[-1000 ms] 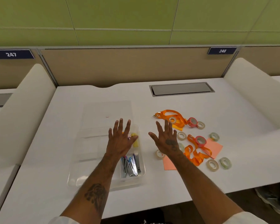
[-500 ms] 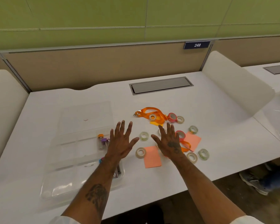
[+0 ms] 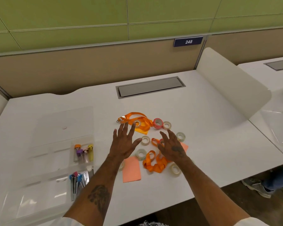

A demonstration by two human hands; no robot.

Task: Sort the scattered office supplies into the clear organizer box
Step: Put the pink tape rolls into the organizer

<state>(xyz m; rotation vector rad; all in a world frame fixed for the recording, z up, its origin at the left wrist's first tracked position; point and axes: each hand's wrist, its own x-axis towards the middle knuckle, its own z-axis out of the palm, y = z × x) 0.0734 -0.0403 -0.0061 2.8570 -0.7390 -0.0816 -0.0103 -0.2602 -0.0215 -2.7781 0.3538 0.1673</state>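
The clear organizer box (image 3: 44,162) lies on the white desk at my left, holding small capped vials (image 3: 82,153) and a bunch of clips (image 3: 78,180). Scattered in the middle are several clear tape rolls (image 3: 145,140), a pink tape roll (image 3: 158,123), orange lanyards (image 3: 153,163) and orange paper notes (image 3: 131,169). My left hand (image 3: 123,144) hovers with fingers spread, just left of the tape rolls. My right hand (image 3: 171,146) hovers open over the lanyards and a note. Neither hand holds anything.
A grey cable hatch (image 3: 150,87) sits at the back of the desk. White curved dividers (image 3: 232,82) bound the desk on the right. Another desk with clear plastic (image 3: 279,124) lies beyond. A person's shoe (image 3: 256,187) shows under the desk at right.
The view has swung right and closer. Both open hands have moved from over the box toward the scattered tape rolls and lanyards.
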